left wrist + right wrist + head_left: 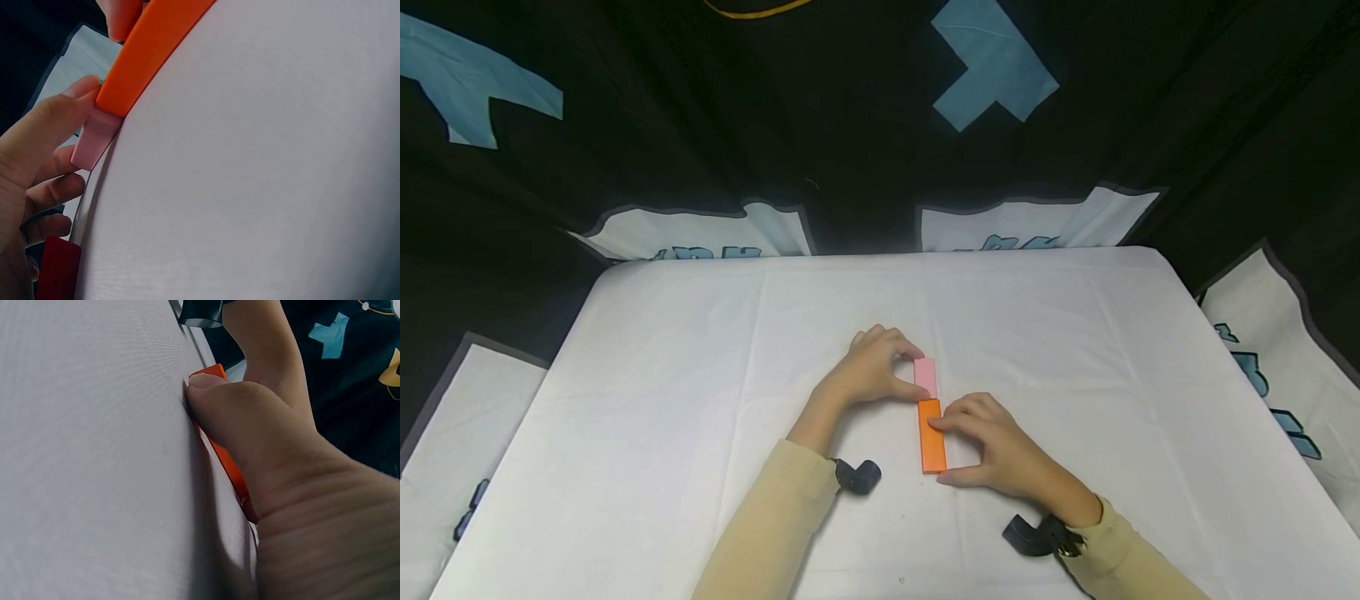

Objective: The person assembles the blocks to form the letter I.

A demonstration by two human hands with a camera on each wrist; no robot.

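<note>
Near the middle of the white table [647,400], a small pink block [927,375] and a longer orange block [933,450] lie end to end in one line. My left hand [876,367] pinches the pink block between thumb and forefinger, its thumb at the joint with the orange one. The orange block is held at its near end and right side by my right hand [992,437]. In the left wrist view the two ends touch. A red block-like piece [59,269] shows there below the left hand's fingers; whether that hand holds it I cannot tell.
Black cloth with pale blue shapes [996,62] hangs beyond the table's far edge. Dark curved mounts [859,477] are worn at both wrists, over beige sleeves [767,525]. White cloth panels with blue lettering [1255,375] hang around the sides.
</note>
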